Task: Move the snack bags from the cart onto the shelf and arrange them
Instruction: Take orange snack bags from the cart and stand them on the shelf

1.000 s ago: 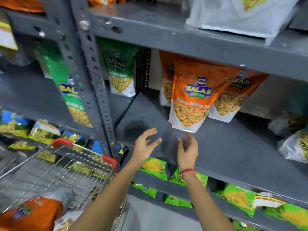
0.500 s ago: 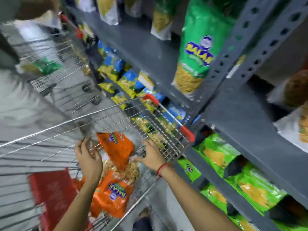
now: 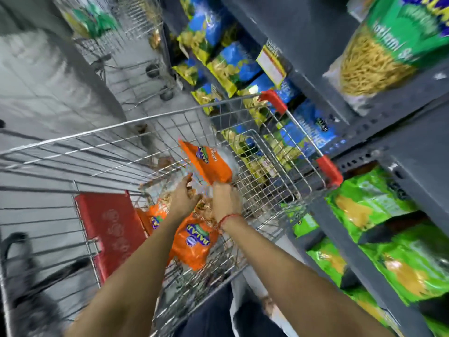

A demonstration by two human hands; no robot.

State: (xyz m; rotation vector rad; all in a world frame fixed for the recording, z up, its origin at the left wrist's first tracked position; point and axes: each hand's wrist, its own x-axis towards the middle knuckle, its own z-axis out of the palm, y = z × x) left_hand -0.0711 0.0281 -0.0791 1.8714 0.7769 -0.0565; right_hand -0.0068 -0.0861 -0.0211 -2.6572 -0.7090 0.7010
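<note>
Left: red flap of the wire cart, folded inside the basket. Orange snack bags piled on the cart floor just right of it. Left hand reaches into the pile, fingers half curled, grip unclear due to blur. Right hand beside it, closed on the lower edge of a raised orange bag, tilted up above the pile. Red thread on right wrist. Far right: grey shelf with blue, green packs.
</note>
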